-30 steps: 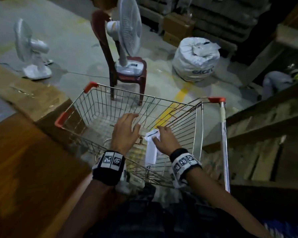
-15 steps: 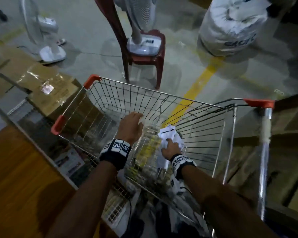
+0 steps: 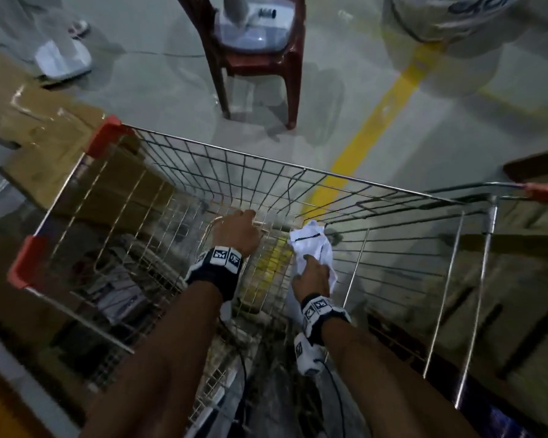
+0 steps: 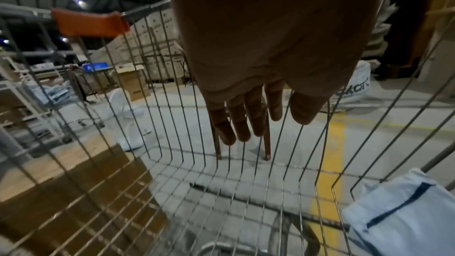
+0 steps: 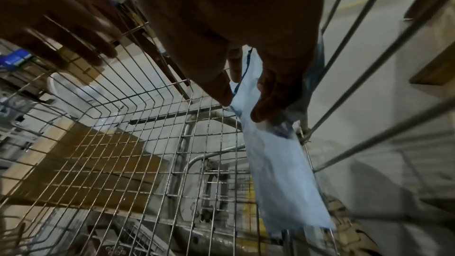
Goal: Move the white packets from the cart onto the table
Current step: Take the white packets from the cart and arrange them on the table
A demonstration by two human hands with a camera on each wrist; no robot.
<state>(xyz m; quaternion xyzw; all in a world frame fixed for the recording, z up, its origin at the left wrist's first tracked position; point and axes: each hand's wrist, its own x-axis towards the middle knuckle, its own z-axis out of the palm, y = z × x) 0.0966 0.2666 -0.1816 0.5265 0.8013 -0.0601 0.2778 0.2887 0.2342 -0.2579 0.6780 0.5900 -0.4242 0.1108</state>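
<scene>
Both arms are down inside the wire cart [image 3: 222, 159] rn. Right hand [image 3: 310, 276] has a white packet [image 3: 310, 245] pinched btwn thumb and fingers; in the right wrist cam the packet [image 5: 278, 163] hangs down limp from the fingertips [image 5: 268, 104], close along the cart's right side wall, lower end near the basket floor. It's crumpled, w/ a thin dark line across the upper part.

Left hand [image 3: 236, 232] is deep in the basket too, just beside the packet but not touching it. Left wrist cam shows its fingers [image 4: 246, 116] straight and spread a bit, holding nothing, w/ the mesh floor [image 4: 221, 192] under them bare (the packet [image 4: 403, 213] sits at bottom right of that view).

Other stuff around: red plastic chair [image 3: 253, 58] w/ a fan base on the seat just past the cart's front, a yellow floor stripe [image 3: 370, 131] running under it, brown cardboard [image 3: 45, 128] off to the left, red corner guards [image 3: 103, 134] on the rim.
</scene>
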